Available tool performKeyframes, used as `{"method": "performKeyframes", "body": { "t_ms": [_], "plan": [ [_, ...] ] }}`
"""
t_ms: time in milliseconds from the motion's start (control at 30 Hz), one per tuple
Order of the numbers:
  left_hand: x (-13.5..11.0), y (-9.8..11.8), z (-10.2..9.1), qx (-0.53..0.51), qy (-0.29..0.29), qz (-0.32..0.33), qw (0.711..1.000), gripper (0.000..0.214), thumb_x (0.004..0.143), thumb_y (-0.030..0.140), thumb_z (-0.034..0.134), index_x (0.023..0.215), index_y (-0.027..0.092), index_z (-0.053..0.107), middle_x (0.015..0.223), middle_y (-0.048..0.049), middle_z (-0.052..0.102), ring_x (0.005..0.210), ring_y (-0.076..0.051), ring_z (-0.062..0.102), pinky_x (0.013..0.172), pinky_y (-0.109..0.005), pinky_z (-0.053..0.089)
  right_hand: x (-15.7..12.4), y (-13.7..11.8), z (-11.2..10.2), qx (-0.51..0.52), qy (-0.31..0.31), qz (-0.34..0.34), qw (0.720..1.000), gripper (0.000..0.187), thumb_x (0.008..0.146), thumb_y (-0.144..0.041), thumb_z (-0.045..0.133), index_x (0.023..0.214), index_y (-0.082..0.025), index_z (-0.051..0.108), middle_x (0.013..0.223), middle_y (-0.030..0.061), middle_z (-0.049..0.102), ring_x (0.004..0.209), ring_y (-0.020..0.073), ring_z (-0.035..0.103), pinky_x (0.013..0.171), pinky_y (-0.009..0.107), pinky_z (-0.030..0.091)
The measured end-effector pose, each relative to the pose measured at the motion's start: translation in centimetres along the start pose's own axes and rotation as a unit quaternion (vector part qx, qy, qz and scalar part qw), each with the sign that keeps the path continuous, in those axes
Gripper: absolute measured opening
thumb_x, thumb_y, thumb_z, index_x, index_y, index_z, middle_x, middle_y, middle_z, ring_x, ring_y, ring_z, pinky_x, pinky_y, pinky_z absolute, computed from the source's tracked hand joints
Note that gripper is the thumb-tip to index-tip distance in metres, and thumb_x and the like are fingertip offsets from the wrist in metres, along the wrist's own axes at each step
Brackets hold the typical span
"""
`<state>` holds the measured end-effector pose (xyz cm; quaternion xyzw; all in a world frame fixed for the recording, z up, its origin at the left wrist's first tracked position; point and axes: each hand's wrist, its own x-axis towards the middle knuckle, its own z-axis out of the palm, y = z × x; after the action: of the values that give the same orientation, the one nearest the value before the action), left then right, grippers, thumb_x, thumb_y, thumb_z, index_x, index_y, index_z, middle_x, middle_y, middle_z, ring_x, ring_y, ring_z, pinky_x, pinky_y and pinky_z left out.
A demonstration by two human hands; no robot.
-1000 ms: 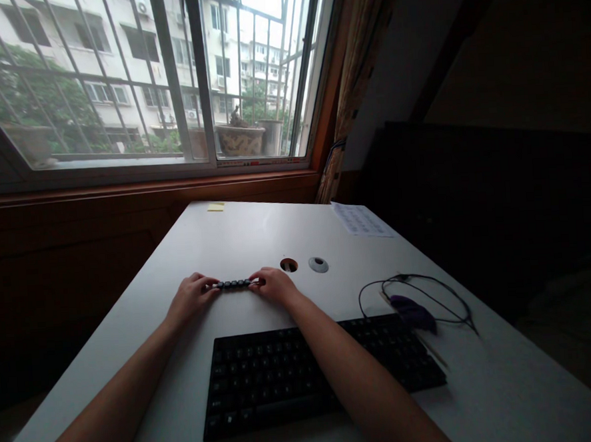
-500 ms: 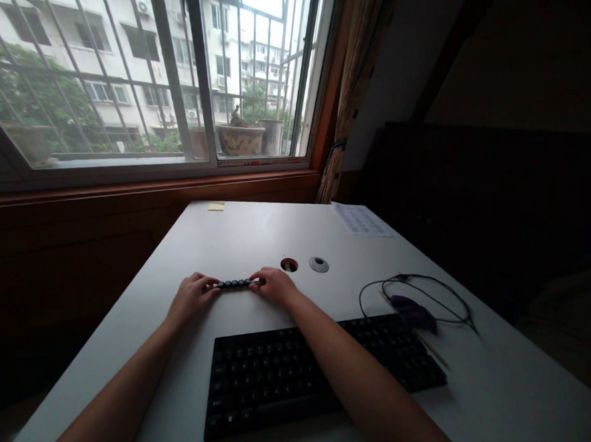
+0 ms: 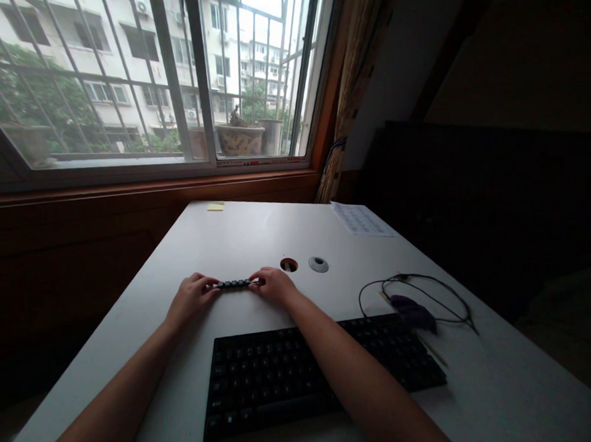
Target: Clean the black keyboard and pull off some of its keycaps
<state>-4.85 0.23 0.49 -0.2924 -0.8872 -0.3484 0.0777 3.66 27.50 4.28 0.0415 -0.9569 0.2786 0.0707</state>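
Observation:
A short row of several small black keycaps (image 3: 234,284) lies across the white desk, beyond the keyboard. My left hand (image 3: 192,295) pinches the left end of this row between thumb and fingers. At the right end, my right hand (image 3: 273,286) is closed in a similar pinch. The fingertips cover both ends, so what lies right under them is hidden. Nearer to me is a black keyboard (image 3: 269,369), with my right forearm passing over it and hiding part of its keys.
Beyond my right hand are a round cable hole (image 3: 289,265) and its grey cover (image 3: 319,264). A black cable (image 3: 444,285) and a dark purple cloth-like thing (image 3: 414,312) lie at the right. Printed paper (image 3: 363,219) and yellow sticky notes (image 3: 216,206) are along the far edge.

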Motion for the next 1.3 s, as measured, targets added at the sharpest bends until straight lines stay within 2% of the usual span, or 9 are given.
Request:
{"method": "performKeyframes", "body": {
  "t_ms": [433, 1300],
  "plan": [
    [0.16, -0.52, 0.22, -0.017, -0.005, 0.002, 1.000, 0.034, 0.087, 0.048, 0.069, 0.105, 0.024, 0.084, 0.098, -0.0088, 0.067, 0.089, -0.027, 0.068, 0.083, -0.040, 0.057, -0.03, 0.08, 0.07, 0.002, 0.006, -0.004, 1.000, 0.022, 0.090, -0.032, 0.078, 0.110, -0.027, 0.083, 0.103, 0.0027, 0.077, 0.088, 0.0158, 0.070, 0.082, 0.026, 0.050],
    [0.25, -0.66, 0.31, -0.019, 0.001, 0.003, 1.000, 0.033, 0.085, 0.047, 0.070, 0.103, 0.024, 0.085, 0.097, -0.0084, 0.068, 0.088, -0.027, 0.068, 0.083, -0.040, 0.058, 0.02, 0.28, 0.26, 0.004, 0.009, -0.006, 1.000, 0.020, 0.089, -0.031, 0.080, 0.109, -0.027, 0.083, 0.101, 0.0026, 0.077, 0.086, 0.0155, 0.071, 0.079, 0.026, 0.049]
  ]
}}
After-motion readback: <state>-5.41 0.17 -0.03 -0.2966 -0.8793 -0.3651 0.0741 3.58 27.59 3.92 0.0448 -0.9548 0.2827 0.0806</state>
